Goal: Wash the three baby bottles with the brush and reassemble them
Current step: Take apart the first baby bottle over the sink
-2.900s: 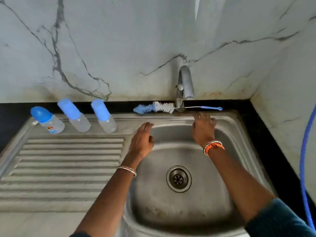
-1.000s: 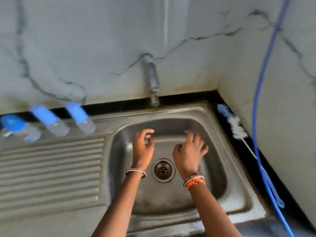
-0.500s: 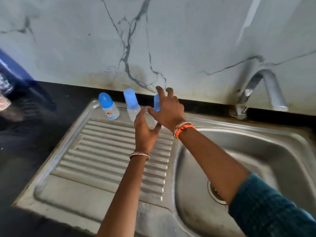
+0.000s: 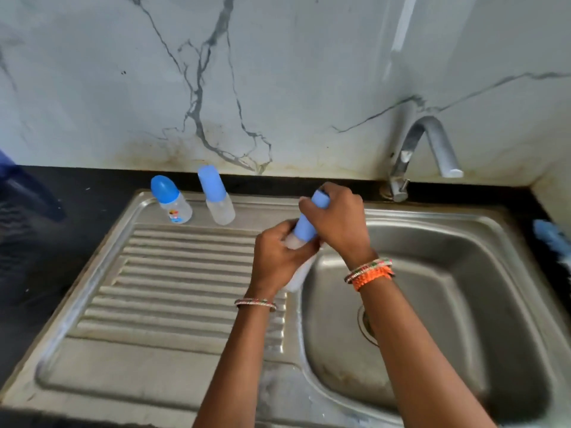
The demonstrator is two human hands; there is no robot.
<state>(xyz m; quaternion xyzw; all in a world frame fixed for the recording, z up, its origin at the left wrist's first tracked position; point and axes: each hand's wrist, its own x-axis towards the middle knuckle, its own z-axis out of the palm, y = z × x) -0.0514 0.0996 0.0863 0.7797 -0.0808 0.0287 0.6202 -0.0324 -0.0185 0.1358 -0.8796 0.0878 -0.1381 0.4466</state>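
I hold one baby bottle (image 4: 304, 231) tilted over the edge between drainboard and basin. My left hand (image 4: 276, 257) grips its clear body, and my right hand (image 4: 338, 222) is curled round its tall blue cap. Two more bottles stand at the back of the drainboard: a short one with a rounded blue cap (image 4: 170, 200) and a taller one with a straight blue cap (image 4: 215, 196). The blue end of the brush (image 4: 551, 237) shows blurred at the right edge, on the dark counter.
The steel sink basin (image 4: 448, 288) with its drain lies under my right forearm. The ribbed drainboard (image 4: 160, 288) stretches to the left. A curved tap (image 4: 423, 149) stands at the back right against the marble wall. Black counter surrounds the sink.
Both hands reached left to the third bottle and lifted it off the drainboard toward the basin. Earlier, the brush went from behind the tap to the right counter.
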